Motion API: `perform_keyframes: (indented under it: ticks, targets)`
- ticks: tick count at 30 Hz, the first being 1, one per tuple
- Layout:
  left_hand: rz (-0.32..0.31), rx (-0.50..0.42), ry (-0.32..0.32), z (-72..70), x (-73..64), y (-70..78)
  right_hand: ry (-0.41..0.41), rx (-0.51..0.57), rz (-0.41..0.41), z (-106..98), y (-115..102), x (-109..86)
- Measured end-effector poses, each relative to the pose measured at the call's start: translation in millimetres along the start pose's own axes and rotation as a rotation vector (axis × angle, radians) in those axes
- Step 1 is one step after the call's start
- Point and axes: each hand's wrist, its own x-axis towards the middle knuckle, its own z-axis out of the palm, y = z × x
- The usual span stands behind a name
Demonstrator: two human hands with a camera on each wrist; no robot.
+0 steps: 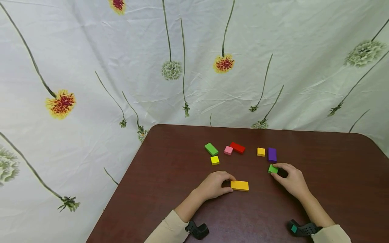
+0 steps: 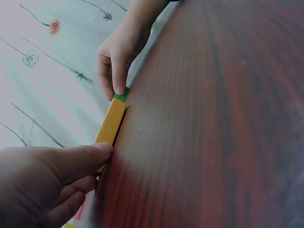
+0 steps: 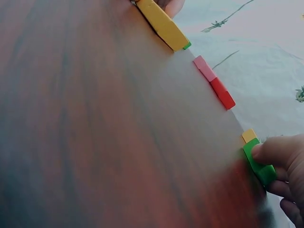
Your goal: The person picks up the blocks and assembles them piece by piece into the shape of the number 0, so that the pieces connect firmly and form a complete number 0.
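My left hand [image 1: 215, 185] pinches the left end of a long yellow-orange block [image 1: 240, 186] that lies flat on the table. In the left wrist view the thumb presses the near side of this block [image 2: 112, 121]. Farther right, my right hand [image 1: 290, 178] holds a small green block [image 1: 273, 169] between thumb and fingers. The right wrist view shows the thumb on the face of that green block [image 3: 259, 164]. Just beyond it stands a purple block [image 1: 272, 155], with a small yellow-orange block [image 1: 261, 152] to its left.
On the brown table [image 1: 170, 175], toward the back, lie a green block [image 1: 211, 149], a yellow block [image 1: 215, 160], a pink block [image 1: 228, 150] and a red block [image 1: 237, 147]. A flowered white cloth [image 1: 139, 60] hangs behind the table's far edge.
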Motion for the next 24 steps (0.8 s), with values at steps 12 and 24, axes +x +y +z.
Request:
perform_keyframes:
  ticks: [12, 24]
  targets:
    - [-0.009, 0.001, 0.0, 1.2, -0.9, 0.2, 0.002, 0.061, -0.036, 10, -14, -3.6]
    - [-0.005, 0.014, 0.005, 0.6, 0.1, 0.3, -0.035, 0.062, -0.1, 23, -34, -4.2]
